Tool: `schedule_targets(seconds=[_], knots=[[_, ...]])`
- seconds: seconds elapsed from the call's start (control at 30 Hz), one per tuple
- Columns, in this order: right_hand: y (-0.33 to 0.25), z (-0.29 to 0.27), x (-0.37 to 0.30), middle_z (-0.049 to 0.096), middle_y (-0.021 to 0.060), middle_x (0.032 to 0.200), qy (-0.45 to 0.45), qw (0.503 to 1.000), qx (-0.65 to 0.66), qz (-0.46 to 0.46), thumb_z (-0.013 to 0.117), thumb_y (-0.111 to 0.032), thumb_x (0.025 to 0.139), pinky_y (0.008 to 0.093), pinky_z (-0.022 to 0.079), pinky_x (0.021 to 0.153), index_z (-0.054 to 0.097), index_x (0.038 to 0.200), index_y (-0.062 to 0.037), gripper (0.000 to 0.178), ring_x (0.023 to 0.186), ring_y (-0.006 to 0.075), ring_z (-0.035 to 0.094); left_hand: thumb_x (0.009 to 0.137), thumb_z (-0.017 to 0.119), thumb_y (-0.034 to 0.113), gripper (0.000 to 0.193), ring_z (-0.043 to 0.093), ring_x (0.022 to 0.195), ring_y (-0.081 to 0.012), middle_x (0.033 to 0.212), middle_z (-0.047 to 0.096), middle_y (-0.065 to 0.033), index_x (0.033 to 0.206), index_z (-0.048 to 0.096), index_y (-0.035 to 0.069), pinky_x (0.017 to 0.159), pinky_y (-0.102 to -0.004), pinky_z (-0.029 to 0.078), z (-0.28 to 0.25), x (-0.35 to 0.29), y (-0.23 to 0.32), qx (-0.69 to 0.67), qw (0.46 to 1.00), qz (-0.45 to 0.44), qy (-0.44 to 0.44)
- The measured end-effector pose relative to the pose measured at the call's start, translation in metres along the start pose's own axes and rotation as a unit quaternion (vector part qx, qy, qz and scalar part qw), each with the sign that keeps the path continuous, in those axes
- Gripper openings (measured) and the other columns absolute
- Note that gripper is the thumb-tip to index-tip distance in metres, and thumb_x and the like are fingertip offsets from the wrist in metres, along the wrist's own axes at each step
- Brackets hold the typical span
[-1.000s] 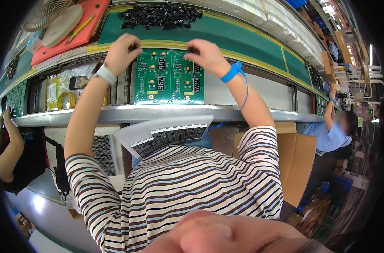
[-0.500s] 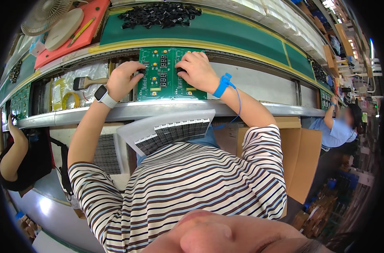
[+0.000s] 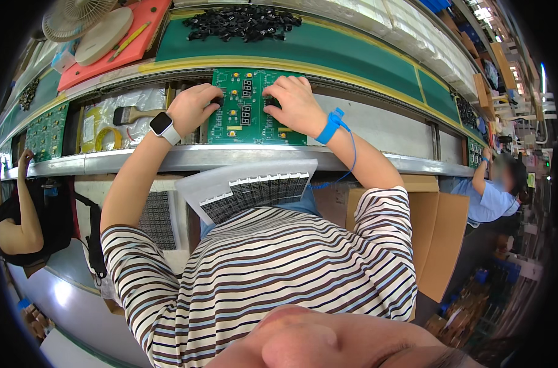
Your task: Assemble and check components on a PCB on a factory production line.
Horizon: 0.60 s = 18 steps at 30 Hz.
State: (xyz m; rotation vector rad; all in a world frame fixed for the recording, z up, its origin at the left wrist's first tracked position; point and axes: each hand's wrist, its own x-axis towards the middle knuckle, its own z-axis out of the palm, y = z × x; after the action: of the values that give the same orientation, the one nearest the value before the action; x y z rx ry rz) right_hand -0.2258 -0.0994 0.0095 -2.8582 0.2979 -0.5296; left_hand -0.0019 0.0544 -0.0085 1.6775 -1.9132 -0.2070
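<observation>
Pinching a small black part [image 3: 218,100] at the left edge of the board [image 3: 256,105], the left hand [image 3: 193,110] is holding its thumb and fingertips almost together in the head view. The right hand [image 3: 295,105] is curving its thumb and forefinger, slightly parted, around a second black part [image 3: 268,100] over the board's right half, and its fingers are partly hiding that part. The board is lying between and partly beneath both hands. Left of the left hand, a brush [image 3: 141,114] is resting near a tape roll [image 3: 118,138]. A dark pile [image 3: 245,23] is sitting beyond both hands. Nearer the body, displays [image 3: 270,189] are lying on a white sheet [image 3: 190,183].
</observation>
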Motion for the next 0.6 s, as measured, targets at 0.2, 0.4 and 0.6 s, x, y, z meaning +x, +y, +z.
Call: schedule_targets(seconds=[0.2, 0.4, 0.6], knots=[[-0.054, 0.003, 0.019, 0.059, 0.0047, 0.094, -0.135, 0.975, 0.078, -0.159, 0.068, -0.023, 0.075, 0.0391, 0.039, 0.085, 0.065, 0.088, -0.0098, 0.019, 0.095, 0.0229, 0.055, 0.077, 0.065, 0.006, 0.023, 0.059, 0.088, -0.0316, 0.093, 0.06, -0.0117, 0.098, 0.057, 0.004, 0.074, -0.0389, 0.049, 0.0, 0.004, -0.002, 0.02, 0.999, -0.008, -0.024], [-0.088, 0.043, 0.032, 0.062, 0.0056, 0.097, -0.124, 0.954, 0.092, -0.258, 0.069, -0.024, 0.074, 0.039, 0.038, 0.093, 0.067, 0.094, -0.0081, 0.025, 0.098, 0.0223, 0.056, 0.075, 0.066, 0.007, 0.026, 0.059, 0.088, -0.032, 0.093, 0.06, -0.0115, 0.099, 0.058, 0.006, 0.074, -0.0399, 0.05, 0.003, 0.008, 0.002, 0.031, 0.999, 0.003, -0.031], [-0.099, 0.046, 0.037, 0.062, 0.0098, 0.098, -0.178, 0.954, 0.08, -0.227, 0.068, -0.029, 0.076, 0.0379, 0.039, 0.094, 0.064, 0.1, -0.0038, 0.035, 0.098, 0.0246, 0.057, 0.074, 0.067, 0.007, 0.028, 0.061, 0.085, -0.0309, 0.091, 0.06, -0.0112, 0.101, 0.059, 0.007, 0.072, -0.0393, 0.051, 0.001, 0.007, -0.003, 0.023, 0.999, 0.003, -0.029]])
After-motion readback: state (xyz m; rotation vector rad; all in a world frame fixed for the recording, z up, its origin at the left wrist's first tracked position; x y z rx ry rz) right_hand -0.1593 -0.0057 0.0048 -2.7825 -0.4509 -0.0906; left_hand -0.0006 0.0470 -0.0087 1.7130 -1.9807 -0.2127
